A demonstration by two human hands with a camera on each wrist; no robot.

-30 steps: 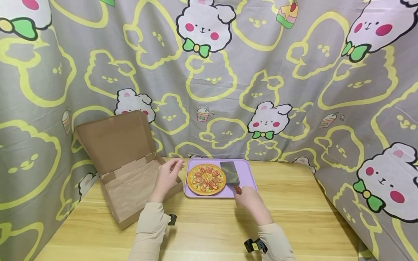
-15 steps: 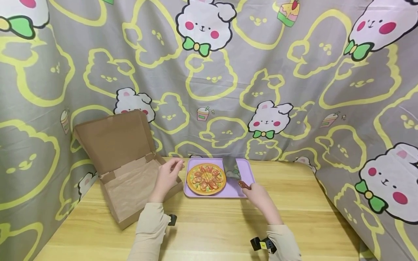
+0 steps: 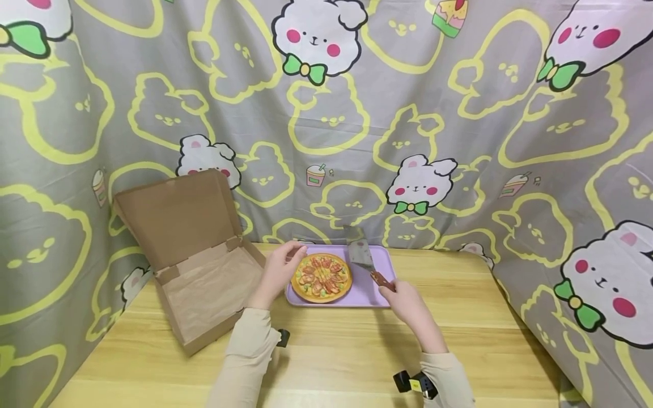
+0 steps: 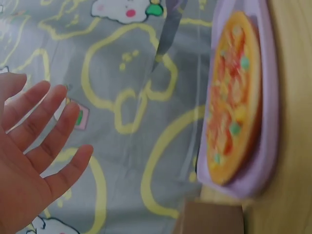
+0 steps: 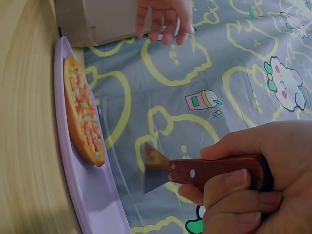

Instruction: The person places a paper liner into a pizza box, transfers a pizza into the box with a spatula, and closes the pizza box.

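Note:
A round toy-like pizza [image 3: 321,277] lies on the left part of a lilac tray [image 3: 369,296]. My right hand [image 3: 410,309] grips the brown wooden handle of a metal spatula [image 5: 214,173]. The spatula's flat blade [image 3: 360,253] is tilted up above the tray's right half, and the right wrist view shows the pizza mirrored in it. My left hand [image 3: 280,271] hovers at the tray's left edge, its fingertips overlapping the pizza's edge in the head view. In the left wrist view this hand's fingers [image 4: 51,139] are spread loosely, holding nothing.
An open brown cardboard box [image 3: 214,289] stands to the left, lid raised and paper lining its bottom. All stand on a wooden table [image 3: 331,351]. A grey patterned curtain [image 3: 326,136] hangs close behind the tray and along both sides.
The spatula has lifted and tilted up from the tray as my right hand moved slightly right. My left hand has shifted right, from beside the box to the pizza's left edge.

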